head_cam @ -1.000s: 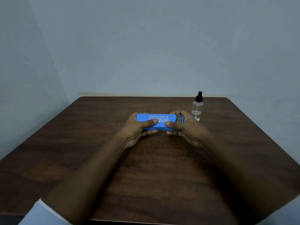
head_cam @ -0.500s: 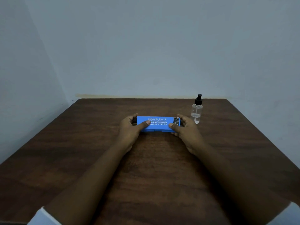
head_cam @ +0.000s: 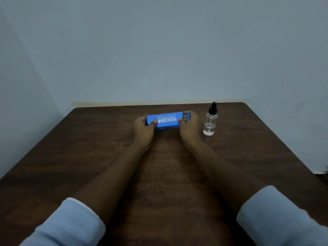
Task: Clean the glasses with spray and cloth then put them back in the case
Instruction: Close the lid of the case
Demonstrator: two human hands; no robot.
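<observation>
Single head cam is looking forward and down, sitting behind and above the grip on the case [head_cam: 166, 120].

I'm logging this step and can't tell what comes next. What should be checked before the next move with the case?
1. Blue case held at both ends: ok, left hand and right hand grip it, thumbs on top.
2. Case down on the table: ok, as far as it shows.
3. Lid closed: ok.
4. Spray bottle upright and apart from the right hand: ok.
5. Cloth at hand: cannot tell, none in view.
6. Glasses inside the case: cannot tell, it is shut.
</observation>
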